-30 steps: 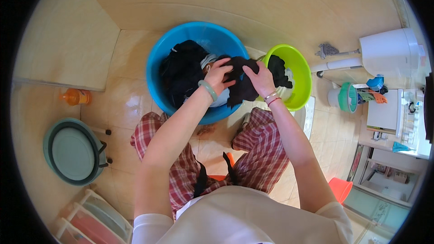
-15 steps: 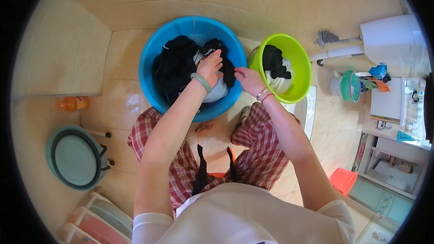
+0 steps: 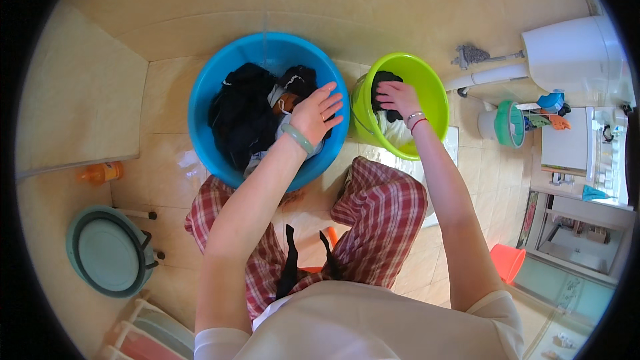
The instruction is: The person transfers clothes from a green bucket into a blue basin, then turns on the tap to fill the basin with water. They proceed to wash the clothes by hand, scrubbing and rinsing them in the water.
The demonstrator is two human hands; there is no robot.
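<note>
My left hand (image 3: 317, 116), with a pale green bangle at the wrist, is open above the right side of a big blue basin (image 3: 200, 107). Its fingers are spread and hold nothing. Below it lies a heap of dark clothes (image 3: 241, 117) mixed with some light grey and brown fabric; the hand hides part of the pile. My right hand (image 3: 400, 99) reaches into a lime-green bucket (image 3: 437, 103), fingers stretched over a black cloth (image 3: 383, 81) and apparently touching it. Beneath the black cloth is a white cloth (image 3: 395, 130).
Tiled wall stands behind both tubs. An orange bottle (image 3: 101, 173) and a round grey-green folding basin (image 3: 110, 253) are at the left. On the right are a small bin with a green liner (image 3: 512, 125), a red bucket (image 3: 507, 263) and a white toilet tank (image 3: 567, 53).
My right hand has moved right, from the blue basin's rim into the green bucket. My left hand stays over the basin, its fingers now more spread. The view has shifted slightly.
</note>
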